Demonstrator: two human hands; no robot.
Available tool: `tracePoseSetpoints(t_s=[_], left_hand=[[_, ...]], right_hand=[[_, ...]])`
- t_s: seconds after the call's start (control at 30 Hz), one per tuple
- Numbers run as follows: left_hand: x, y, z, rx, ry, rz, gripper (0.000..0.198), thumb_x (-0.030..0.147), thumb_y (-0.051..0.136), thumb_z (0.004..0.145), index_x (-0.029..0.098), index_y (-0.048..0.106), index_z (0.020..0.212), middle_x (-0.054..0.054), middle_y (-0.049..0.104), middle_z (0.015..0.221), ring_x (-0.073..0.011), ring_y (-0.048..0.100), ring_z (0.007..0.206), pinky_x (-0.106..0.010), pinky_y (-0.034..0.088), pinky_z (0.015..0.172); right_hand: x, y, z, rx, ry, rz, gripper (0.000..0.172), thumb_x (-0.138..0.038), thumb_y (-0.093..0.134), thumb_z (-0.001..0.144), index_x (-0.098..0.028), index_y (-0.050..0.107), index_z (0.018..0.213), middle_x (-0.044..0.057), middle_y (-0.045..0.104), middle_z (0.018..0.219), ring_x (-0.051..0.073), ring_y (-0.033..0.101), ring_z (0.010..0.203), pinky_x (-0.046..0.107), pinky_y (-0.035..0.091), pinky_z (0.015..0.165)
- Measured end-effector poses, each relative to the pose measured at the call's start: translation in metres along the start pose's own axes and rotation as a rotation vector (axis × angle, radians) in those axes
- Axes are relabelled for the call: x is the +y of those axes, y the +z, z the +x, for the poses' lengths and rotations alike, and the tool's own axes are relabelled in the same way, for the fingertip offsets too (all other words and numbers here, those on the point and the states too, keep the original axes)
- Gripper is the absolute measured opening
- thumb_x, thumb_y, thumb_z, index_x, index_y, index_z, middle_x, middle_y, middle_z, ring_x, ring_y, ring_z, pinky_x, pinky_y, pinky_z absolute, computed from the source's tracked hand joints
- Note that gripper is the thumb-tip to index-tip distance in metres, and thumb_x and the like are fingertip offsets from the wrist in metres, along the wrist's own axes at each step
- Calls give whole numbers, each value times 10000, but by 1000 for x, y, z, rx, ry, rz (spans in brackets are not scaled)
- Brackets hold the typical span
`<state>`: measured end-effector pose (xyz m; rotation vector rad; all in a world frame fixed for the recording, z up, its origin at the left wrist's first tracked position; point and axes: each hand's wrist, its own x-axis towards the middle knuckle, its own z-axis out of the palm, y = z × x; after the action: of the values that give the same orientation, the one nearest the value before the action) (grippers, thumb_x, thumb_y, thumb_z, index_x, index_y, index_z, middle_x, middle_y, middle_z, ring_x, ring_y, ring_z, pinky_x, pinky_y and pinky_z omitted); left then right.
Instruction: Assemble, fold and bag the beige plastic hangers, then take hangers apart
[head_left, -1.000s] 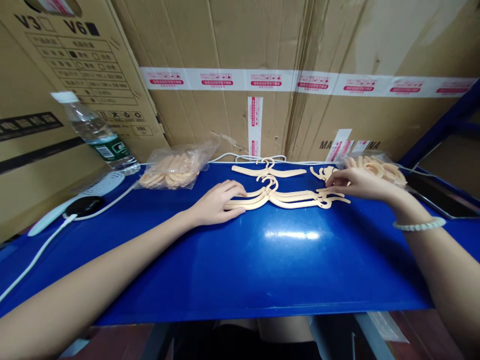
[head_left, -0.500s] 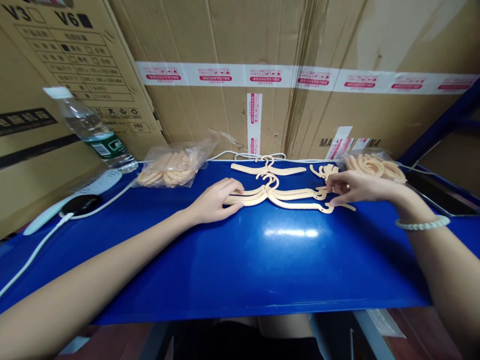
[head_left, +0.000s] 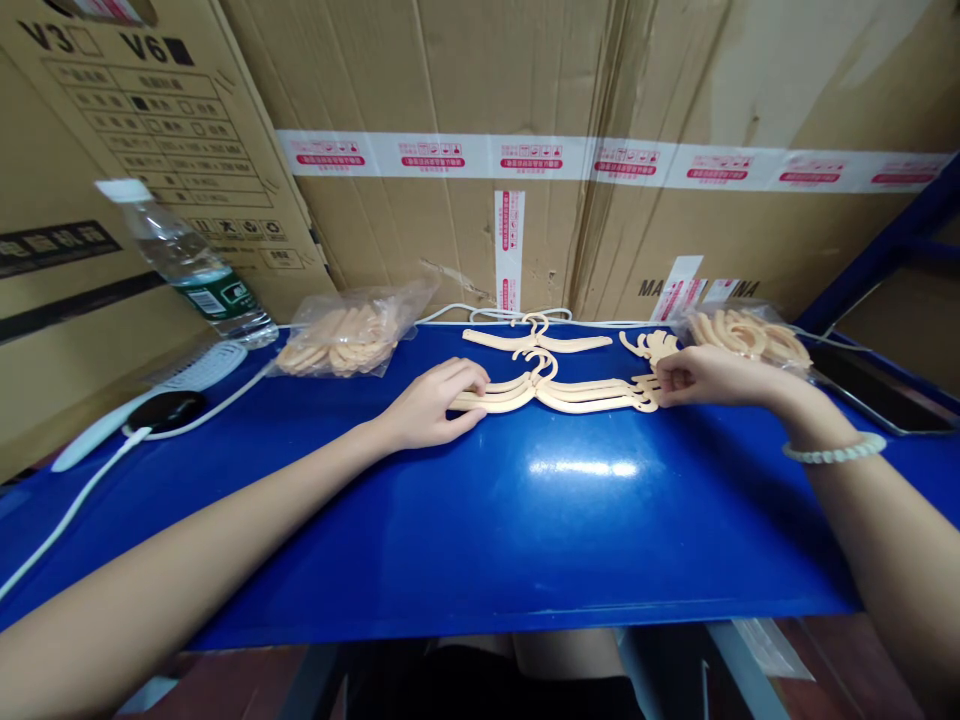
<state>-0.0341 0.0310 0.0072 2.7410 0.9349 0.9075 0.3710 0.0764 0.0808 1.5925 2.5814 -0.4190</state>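
Several beige hangers lie close together on the blue table, their curved hooks toward the cardboard. My left hand is closed around the left ends of these hangers, thumb in front and fingers behind. At the right ends, my right hand is closed in a pinch, its fingertips against the curled end pieces; what exactly they grip is partly hidden. Behind the group lies a separate hanger with its arms spread. Small beige curved pieces are heaped just behind my right fingers.
Clear bags of beige parts stand left and right. A water bottle, pale brush and black round device with a white cable are at left. Cardboard backs the table; a dark flat device lies far right.
My right hand has drawn its fingers closer together, and the front hanger's right end has moved back against the others. My left hand keeps its place.
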Motion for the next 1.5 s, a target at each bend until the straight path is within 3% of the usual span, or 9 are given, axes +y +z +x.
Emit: tracePoseSetpoints(t_s=[0.17,0.27,0.4,0.57,0.77,1.1,1.3,1.4,1.5], left_hand=[[0,1,-1,-4,9,2,130,223,589,886,200,543,1005,-103,656,1108,-251,609,1048,-404,489,923],[-1,1,-1,-10,18,6,143,210,589,881,199,543,1015,-103,650,1113,-252,604,1059,-409,489,931],[-1,1,-1,1,26,8,135,215,592,879,200,544,1004,-105,651,1115,-254,603,1059,-416,487,935],[-1,1,0,2,21,11,76,216,558,904,200,554,978,-104,673,1083,-247,617,1022,-421,483,928],[-3,2,0,2,20,26,48,208,542,919,203,557,964,-96,672,1072,-238,622,1009,-415,482,932],[-2,1,0,20,16,35,76,234,567,903,202,555,970,-98,680,1068,-243,631,1008,-424,473,951],[-3,2,0,111,-12,19,89,271,545,946,193,580,922,-99,687,1005,-232,625,958,-395,500,878],[-4,2,-1,209,-66,48,241,287,462,1004,183,610,846,-91,690,913,-219,628,885,-384,500,832],[-5,2,-2,290,-120,66,437,301,405,1030,188,597,654,-82,697,856,-205,631,835,-368,496,788]], right_hand=[[-1,0,-1,-71,14,-4,345,-543,649,697,-202,595,700,31,624,678,182,559,630,289,385,584],[-3,-1,-3,-45,19,-31,416,-605,654,699,-212,528,650,17,575,644,164,506,601,288,344,560],[-7,-3,-4,83,3,-57,513,-666,590,756,-225,389,592,-19,426,560,131,377,542,293,274,535],[-13,-8,-5,286,21,-134,492,-512,561,810,-220,253,560,-25,303,527,122,293,527,311,228,551],[-19,-12,-8,407,79,-191,418,-375,554,797,-222,256,547,-19,307,530,120,315,528,313,237,557],[-29,-15,-14,572,219,-167,411,-370,539,813,-222,261,551,-5,347,483,131,339,519,314,251,558],[-35,-19,-14,468,330,-137,410,-407,528,835,-206,373,513,27,435,485,158,430,526,321,288,564],[-35,-20,-14,427,362,-141,449,-429,517,859,-200,417,486,42,457,471,173,461,522,330,295,566],[-34,-20,-13,392,389,-134,572,-522,446,916,-190,496,453,85,542,489,193,498,528,339,327,584]])
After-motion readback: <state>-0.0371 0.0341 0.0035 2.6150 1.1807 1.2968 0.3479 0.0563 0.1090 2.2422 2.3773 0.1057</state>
